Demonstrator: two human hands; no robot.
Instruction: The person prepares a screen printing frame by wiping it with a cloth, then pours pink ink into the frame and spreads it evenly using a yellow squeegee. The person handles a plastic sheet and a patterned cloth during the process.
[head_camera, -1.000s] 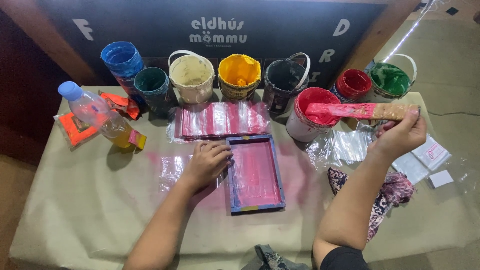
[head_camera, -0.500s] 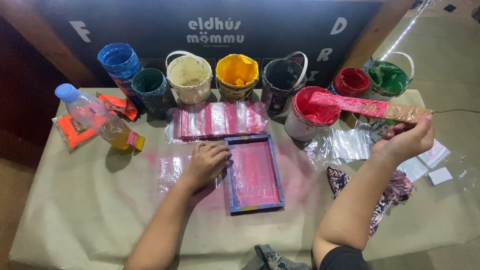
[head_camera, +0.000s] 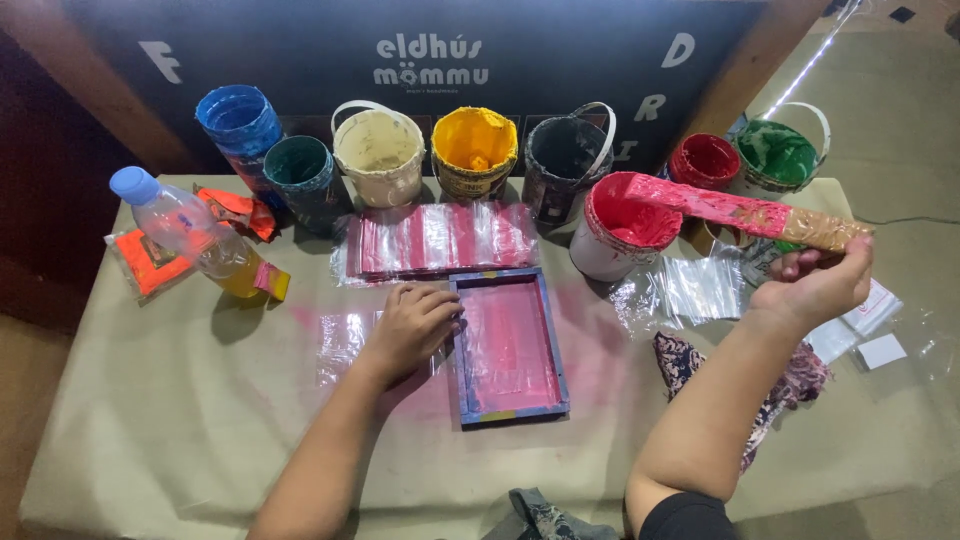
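While the left hand (head_camera: 415, 328) is lying flat on the paper-covered table (head_camera: 180, 420), fingers loosely together and pressing against the left rail of the small printing frame (head_camera: 507, 346), the right hand (head_camera: 815, 285) is clamping its fingers round the bare wooden end of a long paint-smeared stick (head_camera: 735, 208). That stick is reaching leftward, its red-coated tip hanging over the rim of the white bucket of red paint (head_camera: 615, 230), which is standing just behind and to the right of the frame. The frame itself is sitting in the middle of the table, its mesh already stained pink, with a row of pink-printed clear plastic bags (head_camera: 445, 238) lying just behind it.

By the look of it, the step in hand is loading paint: the stick is being lifted from the bucket with paint on it. The next move would call for carrying the tip across to the frame without dripping, while the left hand is bracing the frame against sliding.

Compared with a second ago, the stick is tilting more steeply, its handle end now sitting lower and further right, and the right hand is sitting nearer the table's right edge. The left hand and frame are staying as they were.
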